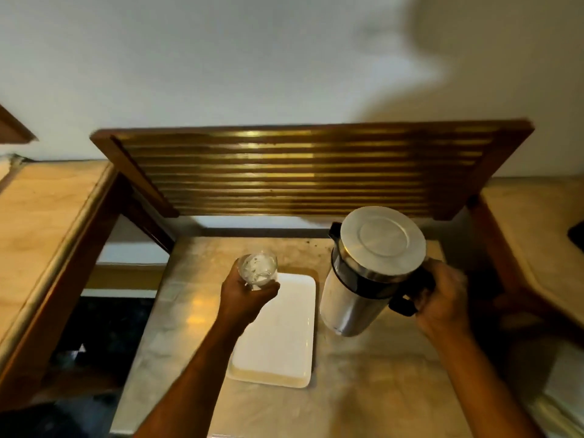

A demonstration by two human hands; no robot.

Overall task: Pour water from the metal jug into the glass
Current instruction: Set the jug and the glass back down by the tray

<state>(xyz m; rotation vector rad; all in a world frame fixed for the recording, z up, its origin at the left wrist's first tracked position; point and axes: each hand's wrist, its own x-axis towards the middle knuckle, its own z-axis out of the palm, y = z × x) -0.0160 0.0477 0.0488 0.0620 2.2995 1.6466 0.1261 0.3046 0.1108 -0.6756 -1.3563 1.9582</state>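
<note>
A clear glass [257, 270] is held up over the far left corner of a white rectangular tray [284, 336], gripped from below by my left hand [245, 295]. To its right is the metal jug [363, 273], steel with a flat round lid and black trim, its black spout facing away to the upper left. My right hand [442, 298] is wrapped around the jug's black handle. The jug leans slightly and seems lifted off the counter. No water stream is visible between jug and glass.
Both sit over a marble counter [379, 390]. A slatted wooden shelf [300, 172] overhangs the back of the counter, close above the jug. Raised marble ledges flank it on the left [47, 232] and right [537, 248].
</note>
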